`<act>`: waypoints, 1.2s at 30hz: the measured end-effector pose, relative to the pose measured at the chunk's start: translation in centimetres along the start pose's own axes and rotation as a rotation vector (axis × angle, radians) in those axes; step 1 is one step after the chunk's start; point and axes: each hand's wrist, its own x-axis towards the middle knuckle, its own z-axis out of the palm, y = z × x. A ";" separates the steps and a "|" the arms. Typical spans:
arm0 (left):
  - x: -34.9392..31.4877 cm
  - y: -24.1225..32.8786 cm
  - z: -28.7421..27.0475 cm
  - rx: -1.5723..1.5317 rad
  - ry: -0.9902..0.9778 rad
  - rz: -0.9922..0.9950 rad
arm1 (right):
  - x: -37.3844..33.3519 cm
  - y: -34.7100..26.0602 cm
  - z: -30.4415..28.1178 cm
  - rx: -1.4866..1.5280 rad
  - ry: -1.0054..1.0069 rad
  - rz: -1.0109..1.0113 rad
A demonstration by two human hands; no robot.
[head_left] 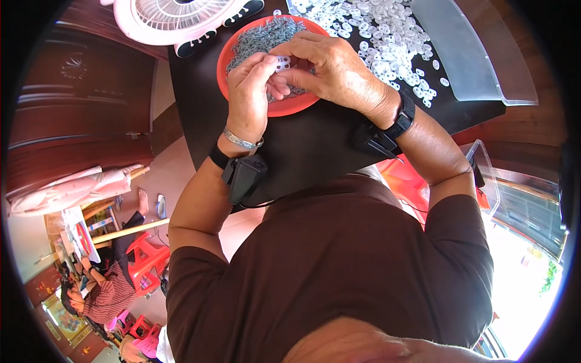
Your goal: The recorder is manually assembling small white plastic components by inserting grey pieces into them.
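Observation:
Above a red bowl [295, 107] my two hands meet at a small white oval plastic piece [283, 62] with dark holes in it. My left hand [249, 91] pinches this piece between thumb and fingers. Curled in from the other side, my right hand [342, 72] has its thumb and index finger close around the piece. What its fingertips grip, if anything, is hidden. Many small grey plastic pieces [257, 39] fill the bowl beneath my hands.
A heap of similar white oval pieces [387, 42] lies right of the bowl on the black table [315, 145], beside a translucent tray [463, 60]. A pink fan [175, 18] stands at the far left. Another person [109, 296] sits at the left near red stools [147, 260].

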 end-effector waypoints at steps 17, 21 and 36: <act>-0.3 0.2 0.4 0.019 -0.005 -0.020 | -0.3 -0.3 -0.2 -0.036 0.028 -0.052; -0.4 0.3 0.4 0.033 -0.023 -0.028 | -0.3 0.2 -0.1 -0.001 0.000 -0.049; -0.5 0.3 0.2 0.077 -0.061 0.017 | -0.2 -0.3 -0.1 0.030 -0.037 0.027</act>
